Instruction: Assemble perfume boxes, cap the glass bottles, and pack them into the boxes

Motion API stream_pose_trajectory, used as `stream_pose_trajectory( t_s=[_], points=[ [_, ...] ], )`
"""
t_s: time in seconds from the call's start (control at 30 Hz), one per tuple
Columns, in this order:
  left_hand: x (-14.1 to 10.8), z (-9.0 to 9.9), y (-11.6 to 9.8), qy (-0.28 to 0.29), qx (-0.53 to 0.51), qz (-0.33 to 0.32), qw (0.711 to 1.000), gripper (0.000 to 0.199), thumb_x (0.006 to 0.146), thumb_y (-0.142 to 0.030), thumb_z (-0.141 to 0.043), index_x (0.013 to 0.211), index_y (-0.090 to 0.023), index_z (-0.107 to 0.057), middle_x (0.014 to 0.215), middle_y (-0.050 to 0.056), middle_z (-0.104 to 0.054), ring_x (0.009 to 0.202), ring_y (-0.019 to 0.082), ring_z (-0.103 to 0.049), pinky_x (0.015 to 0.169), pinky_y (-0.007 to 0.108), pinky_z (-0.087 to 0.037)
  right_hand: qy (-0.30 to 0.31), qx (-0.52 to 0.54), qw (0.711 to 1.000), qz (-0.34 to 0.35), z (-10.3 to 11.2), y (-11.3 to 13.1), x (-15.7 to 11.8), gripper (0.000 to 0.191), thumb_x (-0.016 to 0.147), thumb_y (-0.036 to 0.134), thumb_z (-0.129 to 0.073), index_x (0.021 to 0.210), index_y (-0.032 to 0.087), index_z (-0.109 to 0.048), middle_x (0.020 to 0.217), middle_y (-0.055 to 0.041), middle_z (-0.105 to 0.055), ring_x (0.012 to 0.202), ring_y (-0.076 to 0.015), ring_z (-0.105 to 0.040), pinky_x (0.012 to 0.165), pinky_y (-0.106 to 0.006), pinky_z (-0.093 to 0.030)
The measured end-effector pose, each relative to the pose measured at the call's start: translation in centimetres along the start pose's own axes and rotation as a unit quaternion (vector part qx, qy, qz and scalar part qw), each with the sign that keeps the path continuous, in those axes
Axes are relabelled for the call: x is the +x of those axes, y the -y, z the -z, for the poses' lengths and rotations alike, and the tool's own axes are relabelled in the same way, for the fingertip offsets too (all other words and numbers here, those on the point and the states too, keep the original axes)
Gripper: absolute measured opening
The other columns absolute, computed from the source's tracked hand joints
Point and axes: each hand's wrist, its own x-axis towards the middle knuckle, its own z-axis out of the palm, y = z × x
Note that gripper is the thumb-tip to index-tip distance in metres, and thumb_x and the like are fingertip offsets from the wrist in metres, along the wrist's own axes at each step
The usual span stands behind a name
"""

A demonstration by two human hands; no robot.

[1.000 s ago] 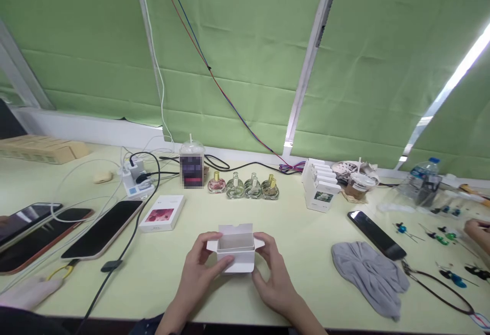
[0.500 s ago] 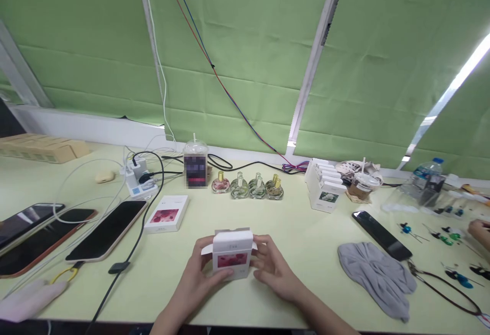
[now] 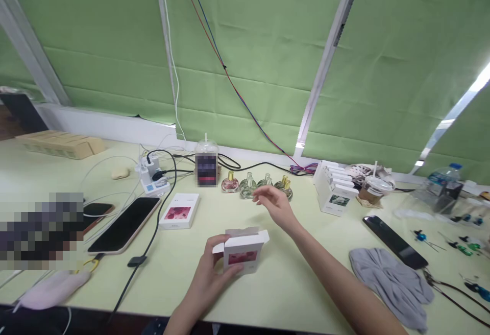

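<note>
My left hand is closed round a small white perfume box with a pink flower picture, holding it upright with its top flaps open. Above the table, my right hand reaches forward, fingers loosely apart and holding nothing. It is nearest to a row of small glass perfume bottles and hides part of them. At the row's left end stands a pink bottle with a gold cap; beside it is a clear bottle with a silver cap. Another pink-flower box lies flat to the left.
Several white boxes stand in a row at right, near an iced drink cup. A phone and grey cloth lie at right. To the left are another phone, a power strip and cables. A lidded cup stands behind.
My right hand has let go of the perfume box and moved forward to the bottles. My left hand still holds the box, now slightly turned. The view has shifted a little left.
</note>
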Motion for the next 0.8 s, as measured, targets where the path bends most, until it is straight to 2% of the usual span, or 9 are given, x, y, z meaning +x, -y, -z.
stream_pose_trajectory(
  t_s=[0.1, 0.17, 0.23, 0.3, 0.37, 0.43, 0.6, 0.7, 0.8],
  points=[
    [-0.1, -0.1, 0.1, 0.003, -0.004, 0.006, 1.000, 0.049, 0.071, -0.035, -0.074, 0.109, -0.027, -0.044, 0.123, 0.006, -0.053, 0.089, 0.020, -0.066, 0.082, 0.039, -0.056, 0.004, -0.125, 0.991, 0.047, -0.9, -0.5, 3.4, 0.014, 0.080, 0.015, -0.051, 0.088, 0.019, -0.062, 0.090, -0.0055, -0.067, 0.082, -0.0172, -0.065, 0.074, -0.032, -0.053],
    [-0.2, -0.1, 0.1, -0.004, -0.016, 0.014, 1.000, 0.051, 0.070, -0.037, -0.075, 0.108, -0.026, -0.044, 0.122, 0.007, -0.054, 0.088, 0.020, -0.066, 0.082, 0.039, -0.056, 0.024, -0.234, 0.968, 0.091, -1.6, -0.9, 5.7, 0.021, 0.080, 0.011, -0.050, 0.096, 0.019, -0.060, 0.099, -0.0072, -0.067, 0.091, -0.0180, -0.063, 0.083, -0.034, -0.051],
    [-0.3, -0.2, -0.2, -0.013, -0.027, 0.021, 0.999, 0.052, 0.068, -0.038, -0.075, 0.108, -0.026, -0.044, 0.123, 0.007, -0.054, 0.088, 0.020, -0.066, 0.082, 0.038, -0.055, 0.062, -0.347, 0.930, 0.103, -2.5, -1.3, 7.8, 0.033, 0.079, 0.008, -0.052, 0.110, 0.017, -0.056, 0.113, -0.0107, -0.063, 0.107, -0.0206, -0.057, 0.093, -0.036, -0.046],
    [-0.4, -0.2, -0.5, -0.008, -0.029, 0.031, 0.999, 0.053, 0.069, -0.040, -0.074, 0.109, -0.026, -0.043, 0.124, 0.007, -0.054, 0.088, 0.020, -0.066, 0.083, 0.038, -0.055, 0.104, -0.465, 0.875, 0.084, -3.7, -1.8, 9.4, 0.045, 0.079, 0.008, -0.054, 0.124, 0.016, -0.049, 0.120, -0.0141, -0.061, 0.115, -0.0235, -0.052, 0.096, -0.038, -0.042],
    [-0.4, -0.1, -0.9, 0.000, -0.026, 0.043, 0.999, 0.053, 0.070, -0.041, -0.074, 0.110, -0.025, -0.042, 0.125, 0.008, -0.054, 0.089, 0.020, -0.066, 0.084, 0.038, -0.054, 0.140, -0.555, 0.817, 0.071, -4.9, -2.5, 10.5, 0.053, 0.080, 0.009, -0.054, 0.131, 0.013, -0.042, 0.117, -0.0171, -0.063, 0.119, -0.0266, -0.049, 0.101, -0.043, -0.036],
    [-0.5, 0.0, -1.2, 0.011, -0.024, 0.053, 0.998, 0.053, 0.069, -0.041, -0.074, 0.108, -0.025, -0.042, 0.123, 0.008, -0.056, 0.089, 0.020, -0.066, 0.082, 0.038, -0.054, 0.159, -0.591, 0.788, 0.068, -6.2, -3.4, 11.0, 0.055, 0.080, 0.009, -0.056, 0.133, 0.009, -0.040, 0.109, -0.0198, -0.067, 0.122, -0.0305, -0.047, 0.106, -0.051, -0.027],
    [-0.7, -0.3, -1.3, -0.018, -0.039, 0.054, 0.998, 0.055, 0.067, -0.042, -0.074, 0.109, -0.025, -0.043, 0.119, 0.007, -0.057, 0.087, 0.020, -0.065, 0.081, 0.037, -0.054, 0.168, -0.624, 0.761, 0.057, -8.1, -5.2, 11.2, 0.053, 0.080, 0.008, -0.055, 0.130, 0.006, -0.040, 0.103, -0.0227, -0.070, 0.126, -0.0362, -0.044, 0.108, -0.064, -0.008],
    [-0.8, -0.6, -1.1, -0.031, -0.042, 0.057, 0.997, 0.055, 0.066, -0.042, -0.075, 0.109, -0.025, -0.045, 0.120, 0.006, -0.057, 0.085, 0.019, -0.065, 0.080, 0.037, -0.053, 0.158, -0.630, 0.758, 0.065, -8.6, -5.6, 10.9, 0.054, 0.078, 0.005, -0.053, 0.131, 0.005, -0.040, 0.105, -0.0227, -0.069, 0.125, -0.0347, -0.045, 0.110, -0.063, 0.000],
    [-0.8, -0.6, -0.9, -0.032, -0.043, 0.057, 0.997, 0.055, 0.065, -0.041, -0.075, 0.108, -0.025, -0.045, 0.119, 0.006, -0.057, 0.085, 0.019, -0.065, 0.081, 0.037, -0.053, 0.144, -0.632, 0.757, 0.087, -9.0, -5.9, 10.5, 0.051, 0.083, 0.009, -0.050, 0.133, 0.005, -0.038, 0.105, -0.0218, -0.068, 0.119, -0.0322, -0.050, 0.112, -0.060, 0.005]
  ],
)
